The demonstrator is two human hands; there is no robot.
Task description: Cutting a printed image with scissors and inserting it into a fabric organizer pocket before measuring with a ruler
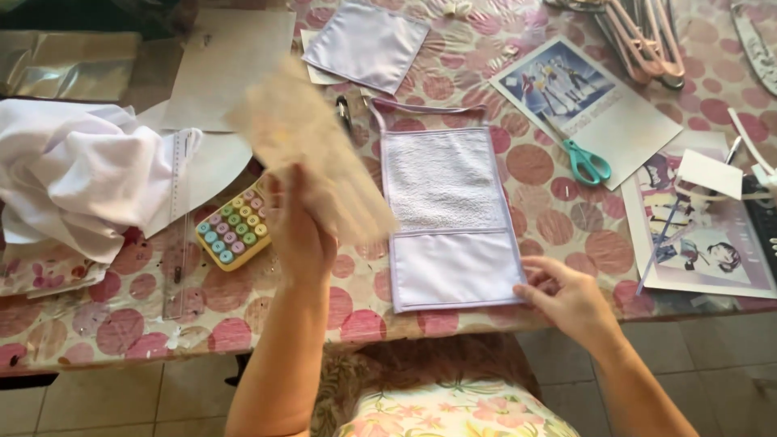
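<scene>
Pink and red dots cover the cloth on the desk (486, 316), and pale floor tiles show below its near edge.

The left hand (301, 231) is lifted above the desk. Its fingers are closed on a thin, see-through tan sheet (320, 150). The sheet looks blurry, so its exact shape is hard to tell. It fans up and out from the hand, over the desk.

The right hand (566, 295) rests low at the near right corner of a lilac cloth piece (449, 218). Its fingers are bent and touch the edge there, but whether they pinch the edge cannot be told.

The cloth piece lies flat between the two hands. Its long side runs away from the person, and a thin loop sits at its far end. The top part is fluffy white towel and the bottom part is smooth. The right hand is the nearer one, since it touches the piece. The lifted sheet hangs just left of it.

A yellow calculator (235, 229) with coloured round keys sits left of the left hand, beside a clear ruler (178, 218) and a heap of white fabric (77, 174). Teal scissors (587, 162) lie on a picture card to the far right. A second lilac square (366, 42) lies farther back.
</scene>
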